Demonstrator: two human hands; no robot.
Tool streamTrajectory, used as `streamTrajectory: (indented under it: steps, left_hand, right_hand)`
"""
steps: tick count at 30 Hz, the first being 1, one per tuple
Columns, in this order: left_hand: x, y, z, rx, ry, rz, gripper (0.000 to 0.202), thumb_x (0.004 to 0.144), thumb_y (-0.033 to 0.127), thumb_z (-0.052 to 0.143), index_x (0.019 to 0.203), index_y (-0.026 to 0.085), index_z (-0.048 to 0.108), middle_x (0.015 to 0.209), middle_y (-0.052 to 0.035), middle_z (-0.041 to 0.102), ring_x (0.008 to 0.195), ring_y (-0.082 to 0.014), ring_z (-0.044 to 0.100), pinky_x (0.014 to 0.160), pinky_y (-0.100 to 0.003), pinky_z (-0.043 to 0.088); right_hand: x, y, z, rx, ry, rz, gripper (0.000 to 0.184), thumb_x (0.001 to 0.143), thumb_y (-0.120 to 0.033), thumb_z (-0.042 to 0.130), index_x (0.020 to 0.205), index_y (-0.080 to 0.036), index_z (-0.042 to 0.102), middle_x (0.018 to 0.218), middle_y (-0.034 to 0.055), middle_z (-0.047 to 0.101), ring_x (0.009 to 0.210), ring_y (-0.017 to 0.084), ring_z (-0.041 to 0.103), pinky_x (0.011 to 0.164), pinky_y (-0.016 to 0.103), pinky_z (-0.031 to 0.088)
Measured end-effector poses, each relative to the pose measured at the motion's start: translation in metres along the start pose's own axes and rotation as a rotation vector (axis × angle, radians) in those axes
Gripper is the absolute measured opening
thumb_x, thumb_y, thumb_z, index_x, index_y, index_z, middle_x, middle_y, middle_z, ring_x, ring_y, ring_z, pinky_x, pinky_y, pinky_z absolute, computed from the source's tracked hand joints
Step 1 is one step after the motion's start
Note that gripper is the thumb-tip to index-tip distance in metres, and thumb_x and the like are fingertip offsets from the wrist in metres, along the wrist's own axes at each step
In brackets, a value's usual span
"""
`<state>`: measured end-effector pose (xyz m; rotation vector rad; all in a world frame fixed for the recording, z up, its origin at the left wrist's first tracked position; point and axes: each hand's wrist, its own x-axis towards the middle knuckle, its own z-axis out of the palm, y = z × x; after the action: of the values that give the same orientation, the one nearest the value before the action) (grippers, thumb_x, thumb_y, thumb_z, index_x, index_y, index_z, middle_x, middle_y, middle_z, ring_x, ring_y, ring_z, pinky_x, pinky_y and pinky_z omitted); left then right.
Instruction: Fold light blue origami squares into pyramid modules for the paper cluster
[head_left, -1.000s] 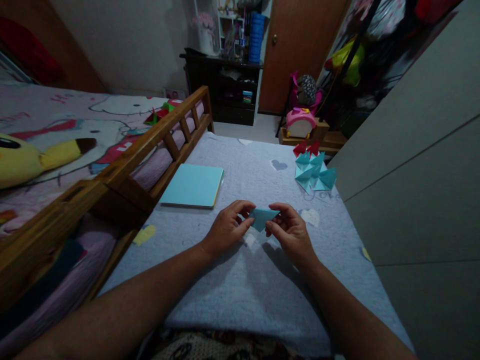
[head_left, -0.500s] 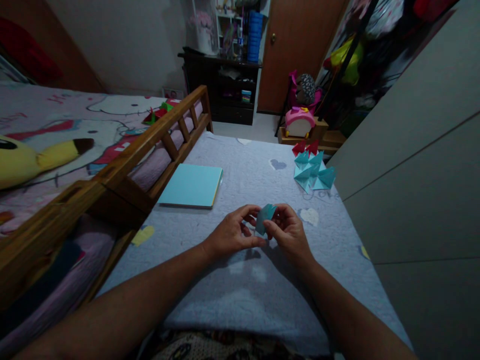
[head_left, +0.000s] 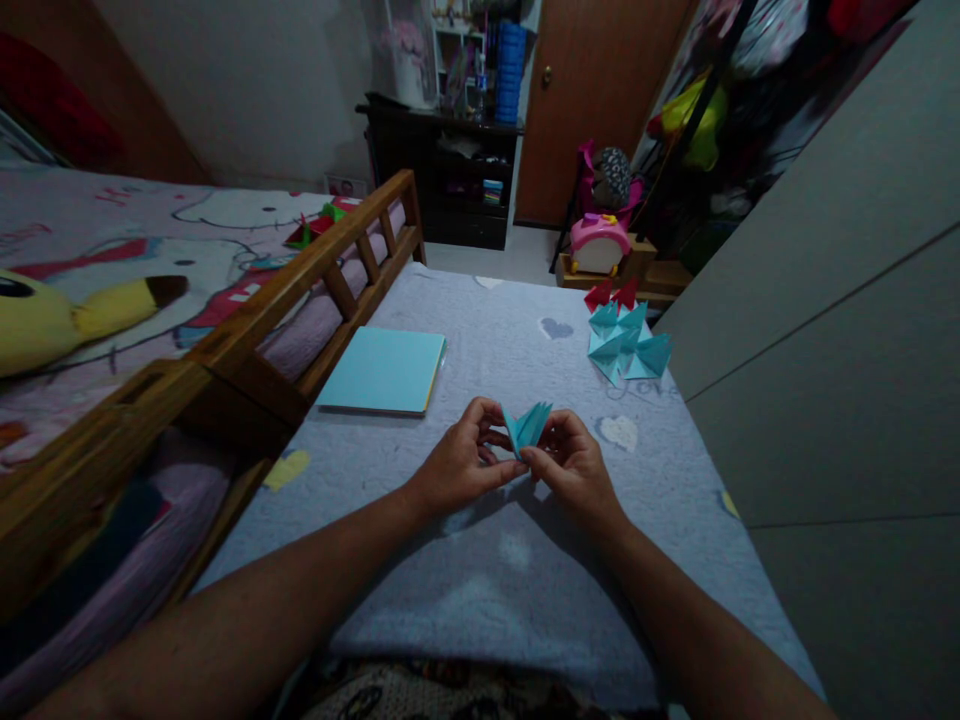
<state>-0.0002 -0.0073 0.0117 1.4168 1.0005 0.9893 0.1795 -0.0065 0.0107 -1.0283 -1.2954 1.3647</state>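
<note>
Between my hands is a small folded piece of light-blue origami paper [head_left: 528, 426], its pointed flaps fanned upward above the bedspread. My right hand [head_left: 576, 462] pinches its lower right part between thumb and fingers. On the other side, my left hand [head_left: 471, 455] has its thumb at the bottom fold and its fingers curled behind the left flap. Ahead on the left lies a stack of square light-blue paper [head_left: 384, 370]. Several folded light-blue paper pieces [head_left: 624, 342] sit together at the far right, with red folded pieces [head_left: 611, 294] just behind them.
A pale bedspread [head_left: 495, 330] with heart prints covers the surface before me. The wooden bed rail [head_left: 300, 300] runs along the left, and a light cabinet [head_left: 840, 370] stands close on the right. A yellow plush toy [head_left: 90, 320] lies on the bed beyond the rail.
The folded light-blue paper has been turned and its flaps spread into a V shape. My left fingers have shifted up and onto its left side; the right hand keeps its pinch.
</note>
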Motion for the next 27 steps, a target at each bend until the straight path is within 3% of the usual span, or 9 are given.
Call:
streamTrajectory:
  steps: [5,10,13,21,27]
  left_hand:
    - [-0.0007,0.0025,-0.0010,0.083,-0.017,0.060,0.033,0.080,0.031,0.077,0.096,0.022,0.050,0.094,-0.0029,0.064,0.081,-0.0163,0.066,0.058,-0.024,0.048]
    - [-0.0004,0.0073,-0.0020,0.121,-0.048,0.110,0.022,0.083,0.029,0.072,0.098,0.020,0.057,0.122,-0.0087,0.063,0.089,-0.0179,0.068,0.060,-0.025,0.050]
    - [-0.0005,0.0090,-0.0023,0.137,-0.072,0.126,0.019,0.086,0.029,0.069,0.099,0.019,0.060,0.128,-0.0107,0.062,0.090,-0.0183,0.068,0.064,-0.027,0.052]
    - [-0.0014,0.0077,-0.0030,0.065,-0.115,0.151,0.018,0.089,0.026,0.063,0.105,0.020,0.065,0.123,-0.0099,0.062,0.089,-0.0184,0.068,0.073,-0.032,0.056]
    - [-0.0011,0.0067,-0.0040,0.082,-0.096,0.108,0.022,0.092,0.029,0.060,0.112,0.022,0.065,0.115,-0.0082,0.067,0.091,-0.0198,0.067,0.077,-0.033,0.057]
  right_hand:
    - [-0.0008,-0.0025,-0.0009,-0.050,-0.018,0.006,0.027,0.077,-0.037,0.078,0.087,-0.024,0.057,0.077,-0.0027,0.058,0.065,0.013,0.054,0.055,0.025,0.044]
    - [-0.0018,-0.0055,-0.0004,-0.092,-0.035,-0.008,0.023,0.079,-0.038,0.075,0.088,-0.024,0.061,0.080,-0.0009,0.059,0.068,0.014,0.055,0.055,0.026,0.045]
    - [-0.0025,-0.0053,-0.0008,-0.121,-0.036,-0.020,0.019,0.081,-0.035,0.073,0.090,-0.024,0.060,0.079,-0.0021,0.057,0.066,0.013,0.053,0.056,0.025,0.044]
    - [-0.0020,-0.0044,-0.0010,-0.168,-0.045,-0.054,0.017,0.079,-0.030,0.072,0.087,-0.024,0.058,0.080,-0.0024,0.058,0.069,0.014,0.057,0.060,0.027,0.045]
    - [-0.0034,-0.0082,-0.0005,-0.253,-0.038,-0.128,0.004,0.082,-0.023,0.063,0.085,-0.023,0.060,0.077,-0.0017,0.055,0.063,0.013,0.052,0.056,0.025,0.042]
